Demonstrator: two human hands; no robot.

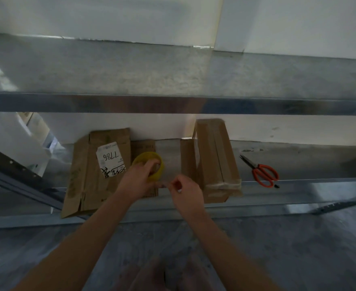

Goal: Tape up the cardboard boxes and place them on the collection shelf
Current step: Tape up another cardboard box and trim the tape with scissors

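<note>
My left hand (138,179) grips a yellowish roll of tape (149,160) from the front, fingers through its core. My right hand (185,191) pinches the loose tape end (164,185) just right of the roll. Both hands hover over the front of a metal shelf (278,194). A flattened cardboard box (89,185) with a white label marked 7786 lies to the left. A smaller flat piece of cardboard (142,147) lies under the roll. A closed cardboard box (215,158), taped at its near end, stands to the right.
Red-handled scissors (263,172) lie on the shelf right of the closed box. An upper metal shelf (173,76) spans the view above. White packages (11,139) sit at the far left. A slanted shelf brace (21,175) crosses the left side. Grey floor lies below.
</note>
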